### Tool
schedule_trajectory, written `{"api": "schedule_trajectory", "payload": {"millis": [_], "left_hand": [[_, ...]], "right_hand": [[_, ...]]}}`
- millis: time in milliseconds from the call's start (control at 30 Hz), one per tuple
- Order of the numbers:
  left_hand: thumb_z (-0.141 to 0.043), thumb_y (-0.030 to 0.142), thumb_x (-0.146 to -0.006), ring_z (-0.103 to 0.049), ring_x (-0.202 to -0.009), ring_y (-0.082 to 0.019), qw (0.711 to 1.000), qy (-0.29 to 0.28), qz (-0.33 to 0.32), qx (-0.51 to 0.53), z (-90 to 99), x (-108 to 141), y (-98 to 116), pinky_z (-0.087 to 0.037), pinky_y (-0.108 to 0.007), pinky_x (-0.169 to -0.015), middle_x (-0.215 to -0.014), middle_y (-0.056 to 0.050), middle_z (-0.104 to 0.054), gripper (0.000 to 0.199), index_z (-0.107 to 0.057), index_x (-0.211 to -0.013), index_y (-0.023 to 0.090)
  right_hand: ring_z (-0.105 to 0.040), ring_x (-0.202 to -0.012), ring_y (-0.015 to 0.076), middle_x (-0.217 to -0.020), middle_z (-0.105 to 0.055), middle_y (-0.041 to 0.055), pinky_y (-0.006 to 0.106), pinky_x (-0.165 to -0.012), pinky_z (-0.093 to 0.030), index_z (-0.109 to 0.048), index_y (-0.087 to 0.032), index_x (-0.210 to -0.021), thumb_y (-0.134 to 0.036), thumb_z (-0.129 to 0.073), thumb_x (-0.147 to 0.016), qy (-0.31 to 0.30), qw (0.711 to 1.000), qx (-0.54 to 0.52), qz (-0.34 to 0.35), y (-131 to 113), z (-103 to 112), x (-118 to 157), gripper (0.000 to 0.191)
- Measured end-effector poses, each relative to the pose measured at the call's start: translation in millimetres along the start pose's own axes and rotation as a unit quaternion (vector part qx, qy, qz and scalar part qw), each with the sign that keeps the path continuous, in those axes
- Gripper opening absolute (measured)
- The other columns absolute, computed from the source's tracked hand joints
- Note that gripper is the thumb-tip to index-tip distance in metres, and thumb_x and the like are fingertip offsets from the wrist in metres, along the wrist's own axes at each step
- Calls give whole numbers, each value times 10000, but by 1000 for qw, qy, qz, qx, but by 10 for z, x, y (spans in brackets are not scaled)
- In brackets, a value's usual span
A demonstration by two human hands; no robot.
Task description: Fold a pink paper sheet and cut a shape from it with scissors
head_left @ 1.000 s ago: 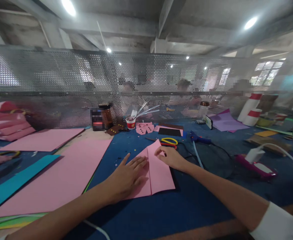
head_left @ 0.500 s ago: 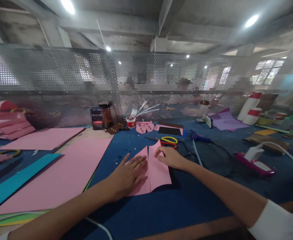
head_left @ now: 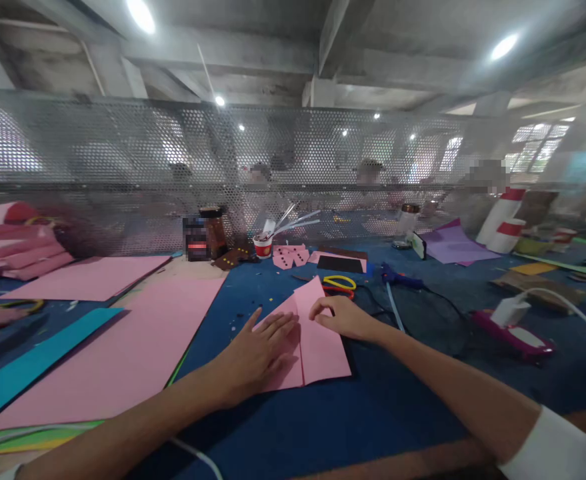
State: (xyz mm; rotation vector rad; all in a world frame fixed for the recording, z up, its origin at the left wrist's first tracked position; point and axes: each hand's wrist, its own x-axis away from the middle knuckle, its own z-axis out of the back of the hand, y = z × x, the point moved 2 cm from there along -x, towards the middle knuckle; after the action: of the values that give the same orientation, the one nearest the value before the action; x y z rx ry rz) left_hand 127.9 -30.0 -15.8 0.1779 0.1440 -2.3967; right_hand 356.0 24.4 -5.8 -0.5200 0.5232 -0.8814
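Observation:
A folded sheet of pink paper (head_left: 323, 350) lies on the blue tabletop, with a slit or seam running down its middle. My left hand (head_left: 257, 350) rests flat on the left half, fingers stretched out. At the upper part of the right half, my right hand (head_left: 340, 317) is closed, its thumb and fingers bent together against the paper. Just beyond the sheet are scissors (head_left: 340, 283) with yellow and red handles, partly covered by the paper.
Large pink sheets (head_left: 137, 333) and a teal strip (head_left: 47, 360) lie to the left. A blue glue gun (head_left: 403, 277) with its cord, a magenta power strip (head_left: 513, 333) and a black piece (head_left: 340, 264) are beyond and to the right. A paper cup (head_left: 263, 246) holds clear sticks.
The right half of the pink paper has come down flatter and spread to the right, its top overlapping the middle seam. Both hands stay nearly in place.

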Motion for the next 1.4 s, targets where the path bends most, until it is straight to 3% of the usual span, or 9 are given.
{"api": "schedule_trajectory", "payload": {"millis": [133,333,733,900,1167,1300,1400], "left_hand": [[-214,485,-1017,-291,-1421,-216,1000,-8,-11,-19,17,26,12,-45,-466,-1179,-1550,-49,-334,562,-175,-1526,250],[-247,496,-1011,-338,-1397,-233,999,-6,-19,-30,-4,40,17,-117,-457,-1173,-1527,-76,-377,548,-277,-1493,238],[-256,505,-1007,-355,-1385,-236,997,19,-39,-58,-86,17,-17,-124,-451,-1163,-1510,-100,-400,557,-296,-1485,221],[-265,504,-1005,-345,-1390,-246,998,14,-34,-45,-70,24,-6,-113,-470,-1166,-1523,-97,-377,578,-242,-1506,218],[-265,414,-1022,-312,-1409,-222,999,3,-37,-13,113,36,88,-90,-476,-1177,-1535,-68,-362,525,-206,-1514,238],[-286,426,-1017,-370,-1377,-241,999,-24,-24,-9,199,31,149,-153,-491,-1165,-1497,-92,-422,504,-313,-1474,215],[-318,444,-1008,-390,-1364,-245,1000,-11,-19,-10,191,25,159,-176,-484,-1162,-1477,-95,-449,493,-370,-1444,220]], "right_hand": [[-631,-794,154,-931,-731,12,254,-709,-426,-721,-208,-910,-168,-538,-811,22,1000,14,-14,47,-28,-19,212],[-644,-916,183,-984,-725,25,280,-796,-441,-702,-213,-936,-257,-567,-838,24,1000,13,-12,57,-29,-2,173],[-648,-893,176,-962,-724,12,290,-839,-450,-688,-215,-906,-126,-533,-773,-3,1000,0,5,64,-44,0,223],[-647,-923,177,-987,-720,18,296,-857,-449,-678,-203,-935,-164,-549,-802,1,1000,-16,12,57,-9,-3,189],[-643,-957,166,-1001,-712,28,285,-879,-449,-671,-190,-944,-117,-543,-788,1,999,-45,26,21,18,13,214],[-643,-953,176,-992,-716,27,296,-865,-448,-677,-199,-934,-138,-551,-798,19,999,-32,8,55,9,5,195],[-641,-959,182,-1000,-715,29,302,-862,-447,-680,-202,-946,-173,-558,-817,13,999,-29,4,43,11,9,179]]}}
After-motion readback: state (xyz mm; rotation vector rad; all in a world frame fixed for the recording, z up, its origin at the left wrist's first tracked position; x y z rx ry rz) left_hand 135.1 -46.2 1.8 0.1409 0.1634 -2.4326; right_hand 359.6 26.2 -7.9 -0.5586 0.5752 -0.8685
